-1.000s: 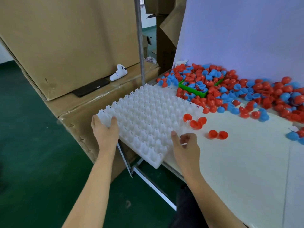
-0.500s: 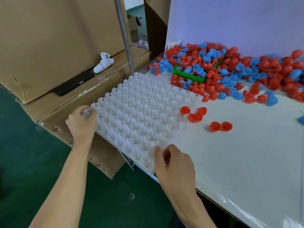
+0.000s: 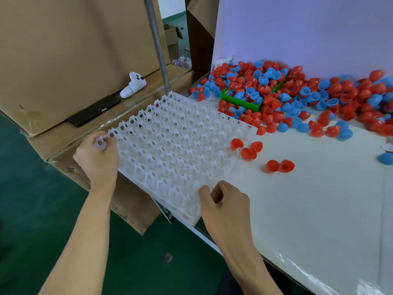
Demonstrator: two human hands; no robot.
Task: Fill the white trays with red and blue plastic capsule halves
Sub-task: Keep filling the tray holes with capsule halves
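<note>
Beyond your hands, against the pale upright backboard [image 3: 297, 28], lies the heap of red and blue plastic capsule halves [image 3: 308, 96], spilling over and around a small green plastic bin [image 3: 240, 101] that sits half buried in it. Five loose red capsule halves [image 3: 247, 146] lie apart from the heap on the white tabletop [image 3: 308, 209], three of them just beside the far right edge of the white moulded plastic tray with rows of raised cones [image 3: 176, 150], two a little further out. A grey metal pole [image 3: 157, 43] rises just behind the tray's far corner. To the left, on a brown cardboard box [image 3: 63, 39] ledge, rest a black phone [image 3: 93, 110] and a white handheld controller [image 3: 133, 85], well apart from the tray.

The tray lies flat, with its left part overhanging the table's edge above the green floor [image 3: 25, 199]. It sits skewed: its long axis seems to run from your near-left up toward the far right, though the wide lens makes that hard to judge. One corner points at the pole, another back toward you. No capsule halves sit in it.

Your left hand [image 3: 97, 160] grips the tray's left corner, fingers curled over the rim. Your right hand [image 3: 225, 201] pinches the near corner, thumb on top and fingers curled beneath.
</note>
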